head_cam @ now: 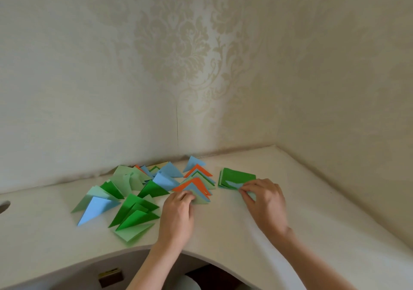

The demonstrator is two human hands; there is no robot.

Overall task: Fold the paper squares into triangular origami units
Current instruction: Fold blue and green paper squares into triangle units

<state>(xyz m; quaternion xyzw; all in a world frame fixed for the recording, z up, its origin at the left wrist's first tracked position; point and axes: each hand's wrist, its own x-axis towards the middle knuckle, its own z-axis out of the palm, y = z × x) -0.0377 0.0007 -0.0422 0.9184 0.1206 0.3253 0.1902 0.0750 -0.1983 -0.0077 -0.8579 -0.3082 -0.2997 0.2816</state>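
Observation:
Several folded paper triangles in green, pale green, blue and orange (134, 202) lie spread over the white table (223, 229). My left hand (177, 213) rests with its fingertips on a pale green triangle (202, 200) at the near end of an overlapping orange and blue row (196, 186). To the right sits a stack of unfolded green squares (237, 176). My right hand (264, 200) pinches a pale blue sheet (234, 184) at the stack's near edge, its fingers curled over the paper's corner.
Patterned beige walls close the table in at the back and right, meeting in a corner (276, 145). The table's front edge curves inward around me (201, 256). A round hole (4, 206) sits at the table's far left.

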